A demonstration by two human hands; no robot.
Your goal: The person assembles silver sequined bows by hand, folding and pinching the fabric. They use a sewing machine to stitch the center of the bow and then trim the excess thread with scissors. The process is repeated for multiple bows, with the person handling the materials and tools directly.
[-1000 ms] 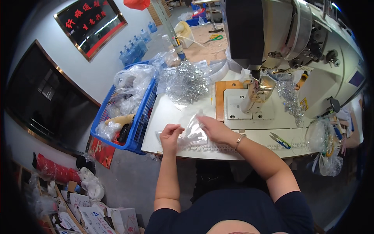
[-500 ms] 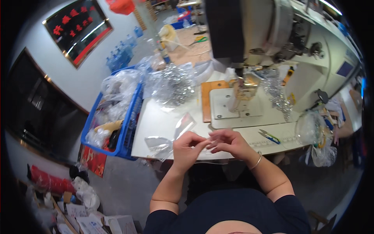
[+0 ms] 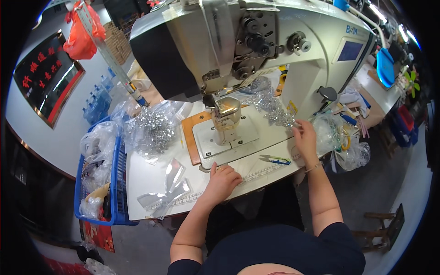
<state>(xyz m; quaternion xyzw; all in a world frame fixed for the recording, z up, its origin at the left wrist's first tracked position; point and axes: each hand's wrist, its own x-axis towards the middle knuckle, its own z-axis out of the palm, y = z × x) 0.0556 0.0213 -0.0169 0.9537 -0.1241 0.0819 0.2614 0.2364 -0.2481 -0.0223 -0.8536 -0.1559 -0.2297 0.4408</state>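
My left hand (image 3: 223, 179) lies on the front of the white table (image 3: 252, 183), just before the sewing machine's bed plate. Its thumb points away from the loosely bent fingers, and no object shows in it. My right hand (image 3: 305, 137) reaches out to the right, fingertips at the near end of a strip-shaped heap of small shiny silver pieces (image 3: 275, 112). A gap shows between its thumb and index finger; I cannot make out a piece between them. Between the hands lie small thread snips (image 3: 276, 160) with blue and green handles. Clear plastic strips (image 3: 169, 190) lie crossed left of my left hand.
The sewing machine (image 3: 224, 110) rises behind my hands. A second silver heap (image 3: 151, 130) sits on clear plastic at the left. A blue basket (image 3: 120, 183) of plastic bags stands against the table's left side. Clear bags (image 3: 350, 153) hang at the right. A ruler scale (image 3: 261, 174) runs along the front edge.
My hands were together at the table's front edge and are now apart. The right has moved out to the silver heap; the left has come down on the table. The view has shifted right.
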